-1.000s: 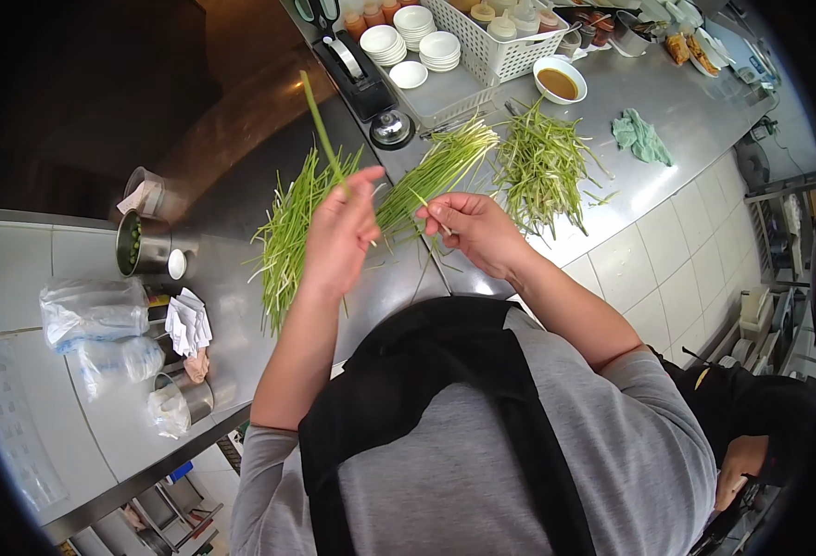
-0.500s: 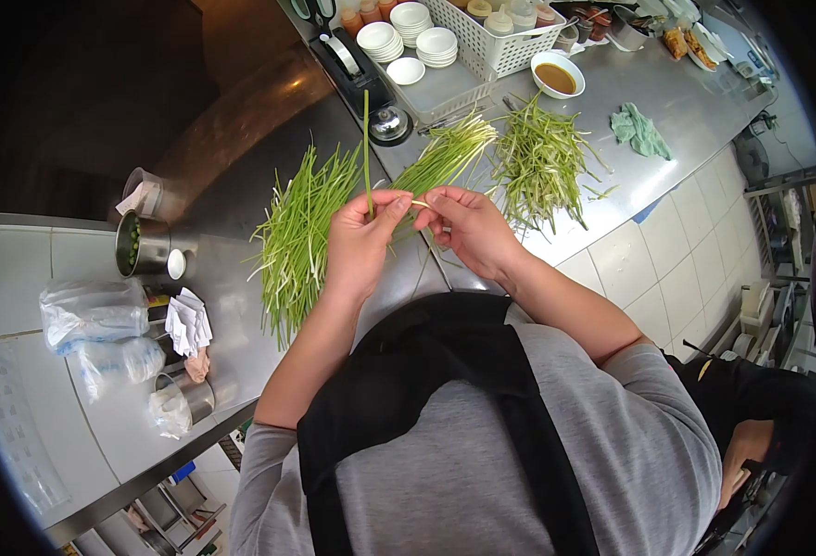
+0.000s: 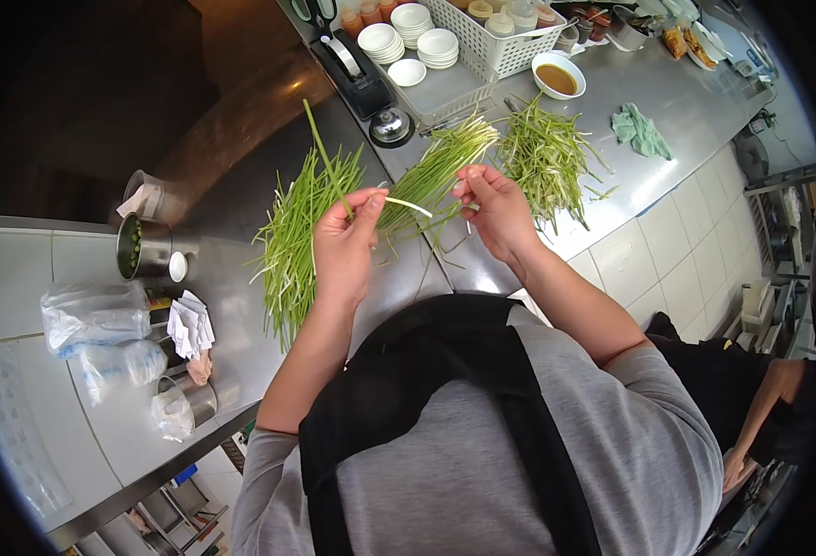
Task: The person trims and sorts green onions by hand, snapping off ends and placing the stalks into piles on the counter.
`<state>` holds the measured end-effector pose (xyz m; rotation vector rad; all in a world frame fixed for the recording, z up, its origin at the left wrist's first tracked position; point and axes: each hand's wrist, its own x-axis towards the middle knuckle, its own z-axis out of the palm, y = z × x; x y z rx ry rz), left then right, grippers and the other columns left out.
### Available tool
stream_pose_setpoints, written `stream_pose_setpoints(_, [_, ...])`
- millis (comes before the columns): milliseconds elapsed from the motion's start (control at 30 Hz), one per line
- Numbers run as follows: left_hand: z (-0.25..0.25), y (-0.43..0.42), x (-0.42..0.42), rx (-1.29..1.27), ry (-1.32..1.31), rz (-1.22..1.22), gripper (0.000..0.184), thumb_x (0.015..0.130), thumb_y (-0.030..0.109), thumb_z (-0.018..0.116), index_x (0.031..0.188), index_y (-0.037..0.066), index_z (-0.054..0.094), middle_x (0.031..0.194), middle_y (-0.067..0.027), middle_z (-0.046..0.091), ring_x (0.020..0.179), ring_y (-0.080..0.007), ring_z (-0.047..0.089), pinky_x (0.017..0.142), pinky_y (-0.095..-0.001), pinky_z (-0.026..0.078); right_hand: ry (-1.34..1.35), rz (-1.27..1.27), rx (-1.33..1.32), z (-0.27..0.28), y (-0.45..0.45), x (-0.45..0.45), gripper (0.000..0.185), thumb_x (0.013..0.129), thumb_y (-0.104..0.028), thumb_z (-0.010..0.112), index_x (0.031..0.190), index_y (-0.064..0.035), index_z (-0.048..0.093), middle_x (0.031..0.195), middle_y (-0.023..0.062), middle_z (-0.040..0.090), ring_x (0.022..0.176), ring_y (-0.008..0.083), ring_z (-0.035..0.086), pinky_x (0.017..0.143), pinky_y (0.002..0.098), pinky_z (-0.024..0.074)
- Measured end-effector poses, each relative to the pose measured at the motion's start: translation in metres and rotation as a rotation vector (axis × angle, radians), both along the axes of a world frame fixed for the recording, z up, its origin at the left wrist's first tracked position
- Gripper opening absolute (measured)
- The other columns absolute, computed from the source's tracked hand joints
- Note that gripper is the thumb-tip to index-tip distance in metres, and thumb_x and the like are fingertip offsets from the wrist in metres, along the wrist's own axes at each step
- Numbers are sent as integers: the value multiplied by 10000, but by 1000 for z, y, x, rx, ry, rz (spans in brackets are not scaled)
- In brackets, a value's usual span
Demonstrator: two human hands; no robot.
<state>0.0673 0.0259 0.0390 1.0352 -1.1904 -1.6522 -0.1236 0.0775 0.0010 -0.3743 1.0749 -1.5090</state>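
Note:
Pinched in my left hand (image 3: pixel 347 243) is one long green stalk (image 3: pixel 324 153); its green end rises up and left, and its white end points right, past the fingertips. My right hand (image 3: pixel 494 208) is a little to the right, apart from that white end, with thumb and forefinger pressed together; a thin strip hangs below its fingers, too small to identify. A loose pile of green stalks (image 3: pixel 287 250) lies left of and behind my left hand. Between and beyond my hands is a bundle with pale ends (image 3: pixel 454 153). Thinner, tangled greens (image 3: pixel 542 157) lie beyond my right hand.
Behind the stalks stand a bell (image 3: pixel 391 126), a tape dispenser (image 3: pixel 357 79), white dishes (image 3: pixel 408 72) and a bowl of brown sauce (image 3: pixel 558 76). A green cloth (image 3: pixel 641 132) lies right. Metal pots (image 3: pixel 144 246) stand left. Another person (image 3: pixel 751 398) is at the lower right.
My hands came together at the stalk's pale end, then parted, my right hand moving right and up. The stalk now leans left. The other person at the lower right has shifted.

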Motion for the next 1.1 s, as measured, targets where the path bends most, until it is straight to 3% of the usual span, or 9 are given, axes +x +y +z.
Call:
stream_pose_setpoints(200, [0, -8, 8, 22, 84, -10, 135, 925, 150, 576, 1000, 45, 616, 791, 14, 586, 515, -11, 303, 470, -185, 264, 60, -148, -93, -6, -6, -42, 198, 951, -243, 505, 888, -68, 573, 734, 0, 582, 625, 93, 482, 591, 235, 384])
stream_pose_setpoints(267, [5, -7, 10, 33, 117, -86, 131, 961, 165, 502, 1006, 62, 569, 738, 16, 537, 527, -20, 315, 481, -189, 268, 962, -58, -63, -6, -7, -63, 213, 932, -243, 535, 913, -36, 579, 704, 8, 576, 610, 124, 503, 607, 260, 410])
stream_pose_setpoints(400, [10, -6, 17, 120, 70, -169, 130, 980, 177, 435, 1005, 80, 518, 688, 26, 461, 540, -33, 325, 489, -198, 272, 1931, -64, 19, -22, -4, -81, 409, 865, -173, 568, 1260, -91, 502, 1168, 108, 568, 1021, 272, 554, 839, 439, 452])
stream_pose_setpoints(467, [6, -5, 20, 208, 27, -219, 134, 985, 186, 406, 998, 89, 496, 663, 37, 396, 537, -42, 317, 492, -206, 276, 1829, 115, 306, -14, -2, -76, 545, 843, -162, 574, 1362, -130, 409, 1343, 124, 444, 1198, 291, 453, 927, 503, 405])
stream_pose_setpoints(567, [-2, 0, 23, 234, 5, -214, 149, 984, 216, 431, 972, 95, 516, 651, 53, 373, 527, -31, 291, 474, -195, 253, 1906, -98, 220, -16, -3, -72, 447, 838, -177, 584, 1274, -116, 503, 1220, 108, 538, 1097, 280, 517, 871, 486, 424])
stream_pose_setpoints(667, [-1, 5, 26, 252, -32, -251, 146, 989, 207, 419, 972, 90, 504, 643, 53, 346, 524, -32, 273, 469, -197, 241, 1886, 110, 191, 0, -5, -72, 328, 828, -176, 594, 1150, -115, 591, 1041, 77, 610, 984, 262, 558, 792, 465, 428])
stream_pose_setpoints(867, [-7, 13, 28, 279, -127, -370, 152, 992, 201, 410, 953, 84, 498, 625, 59, 324, 511, -32, 247, 459, -196, 220, 1836, -145, -233, 28, -17, -45, 250, 807, -127, 609, 1055, -142, 633, 841, 33, 611, 860, 229, 583, 687, 397, 406])
stream_pose_setpoints(1033, [-21, 22, 34, 345, -266, -559, 194, 991, 230, 419, 953, 77, 532, 641, 68, 337, 534, -31, 284, 477, -197, 261, 1708, 133, -622, 42, -14, -5, 287, 794, -104, 638, 1073, -169, 620, 833, 42, 609, 806, 227, 600, 698, 359, 432])
stream_pose_setpoints(1100, [-34, 23, 42, -23, -532, -607, 224, 990, 232, 403, 968, 59, 545, 618, 26, 400, 531, -67, 332, 506, -223, 309, 1656, 149, -627, 26, -16, 0, 250, 796, -107, 637, 1042, -156, 627, 820, 47, 610, 801, 233, 605, 701, 362, 444])
